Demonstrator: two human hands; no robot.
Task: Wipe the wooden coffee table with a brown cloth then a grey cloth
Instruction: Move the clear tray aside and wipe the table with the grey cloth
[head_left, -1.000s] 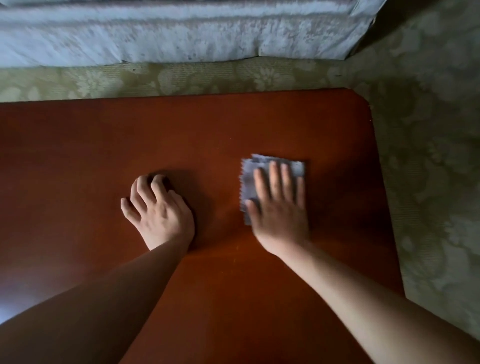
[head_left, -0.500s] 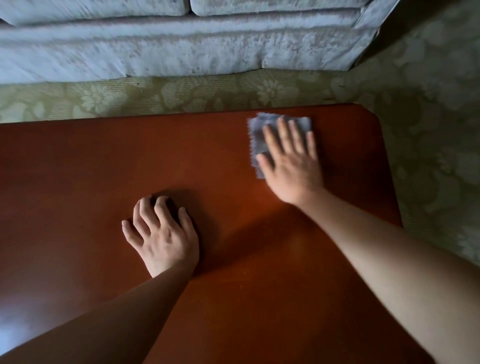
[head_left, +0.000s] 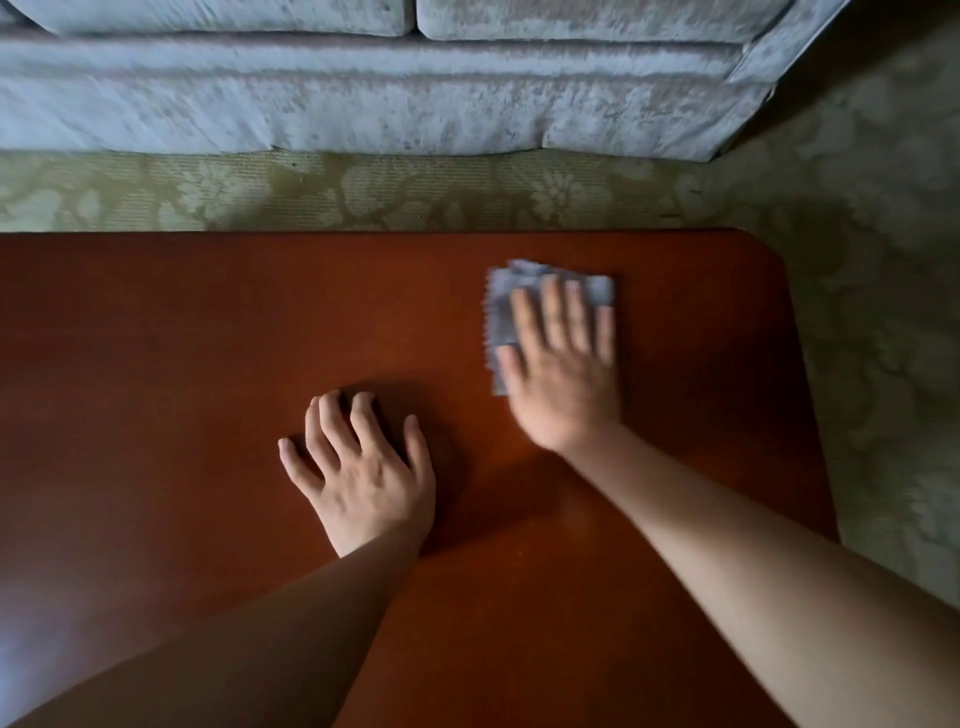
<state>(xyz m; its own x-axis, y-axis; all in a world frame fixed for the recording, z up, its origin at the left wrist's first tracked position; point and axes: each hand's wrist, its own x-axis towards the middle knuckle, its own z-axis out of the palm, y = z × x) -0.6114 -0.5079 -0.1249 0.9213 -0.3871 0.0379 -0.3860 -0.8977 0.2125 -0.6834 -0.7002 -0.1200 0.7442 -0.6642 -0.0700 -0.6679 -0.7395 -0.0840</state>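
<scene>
Smooth glossy wooden table (head_left: 208, 338), soft grey cloth (head_left: 501, 317), woven carpet (head_left: 857, 260)

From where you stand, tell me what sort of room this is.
Most likely a home living room. A pale upholstered sofa sits just beyond a low wooden coffee table, on a floral-patterned carpet. The right hand presses a grey cloth flat on the tabletop.

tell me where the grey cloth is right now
In the head view the grey cloth lies flat on the wooden table toward its far right corner, pressed under the right hand, near the sofa-side edge.
</scene>
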